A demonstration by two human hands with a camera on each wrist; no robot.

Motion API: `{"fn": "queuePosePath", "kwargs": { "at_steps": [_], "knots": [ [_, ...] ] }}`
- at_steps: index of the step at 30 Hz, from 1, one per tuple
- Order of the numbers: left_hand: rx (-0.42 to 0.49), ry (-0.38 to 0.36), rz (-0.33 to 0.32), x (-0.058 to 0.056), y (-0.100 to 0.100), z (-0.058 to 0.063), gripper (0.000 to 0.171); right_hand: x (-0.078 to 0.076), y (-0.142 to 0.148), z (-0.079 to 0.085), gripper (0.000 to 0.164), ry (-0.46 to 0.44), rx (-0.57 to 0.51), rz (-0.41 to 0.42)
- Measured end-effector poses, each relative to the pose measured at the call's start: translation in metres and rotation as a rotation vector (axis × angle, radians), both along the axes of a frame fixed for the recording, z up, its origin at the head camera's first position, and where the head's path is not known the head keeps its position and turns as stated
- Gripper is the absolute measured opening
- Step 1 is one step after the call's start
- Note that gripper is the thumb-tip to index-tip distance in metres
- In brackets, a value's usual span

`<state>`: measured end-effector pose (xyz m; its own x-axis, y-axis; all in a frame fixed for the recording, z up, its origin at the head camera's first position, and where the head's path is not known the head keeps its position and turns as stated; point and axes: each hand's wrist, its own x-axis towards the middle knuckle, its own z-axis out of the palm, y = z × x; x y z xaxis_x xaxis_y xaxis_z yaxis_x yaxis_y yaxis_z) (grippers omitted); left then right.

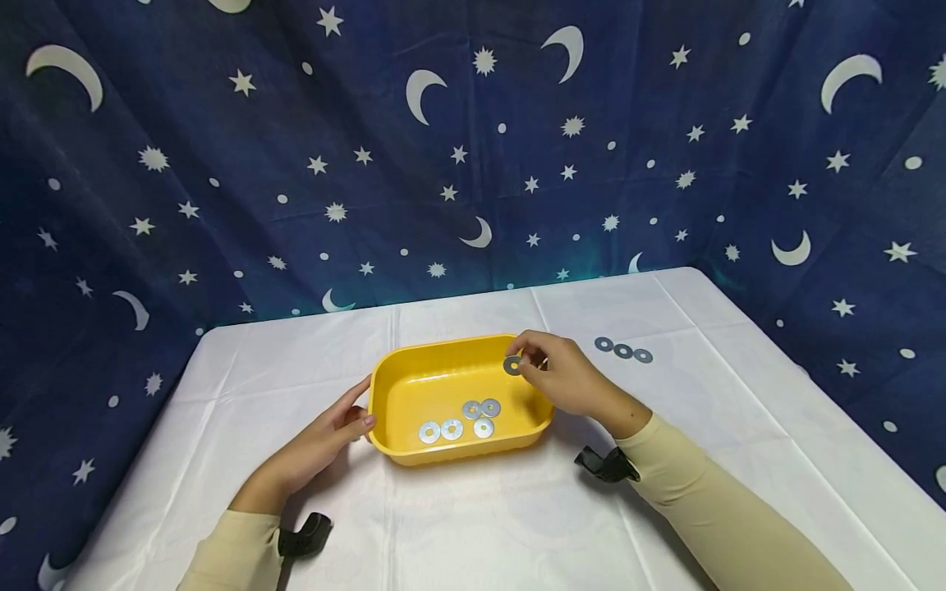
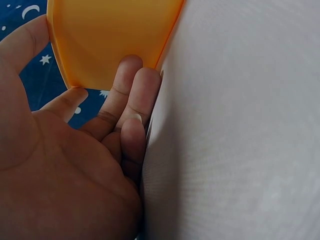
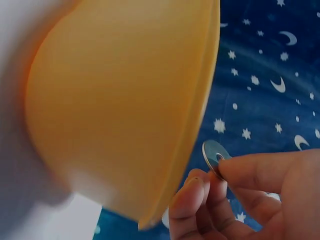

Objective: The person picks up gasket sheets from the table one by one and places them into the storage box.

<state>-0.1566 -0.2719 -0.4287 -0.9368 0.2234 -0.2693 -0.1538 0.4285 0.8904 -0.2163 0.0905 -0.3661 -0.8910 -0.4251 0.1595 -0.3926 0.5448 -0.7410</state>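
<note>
A yellow plastic tray [image 1: 461, 451] sits on the cloth-covered table, with several flat metal washers [image 1: 452, 428] lying on its floor. At the tray's left end is my left hand [image 1: 325, 439], its thumb and index fingertip touching the rim. The other fingers rest against the outer wall in the left wrist view. My right hand [image 1: 565, 373] pinches one washer [image 3: 214, 154] between thumb and fingers, above the right end of the tray. In the right wrist view that washer is tilted, just past the tray's rim.
Three more washers [image 1: 623, 351] lie in a row on the white tablecloth [image 1: 709, 427], right of the tray. A dark blue curtain [image 1: 458, 164] with moons and stars hangs behind the table and along its sides. Black straps [image 1: 608, 465] are on both wrists.
</note>
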Motion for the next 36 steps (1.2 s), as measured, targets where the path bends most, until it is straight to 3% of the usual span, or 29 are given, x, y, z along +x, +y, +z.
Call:
{"fn": "queuePosePath", "kwargs": {
  "at_steps": [28, 36],
  "knots": [
    [-0.001, 0.002, -0.016, 0.000, -0.001, 0.001, 0.073, 0.004, -0.066, -0.023, 0.014, -0.077, -0.008, 0.042],
    [0.016, 0.024, -0.040, 0.000, -0.001, 0.002, 0.073, 0.004, -0.078, -0.026, 0.013, -0.248, -0.052, 0.054]
  ]
}}
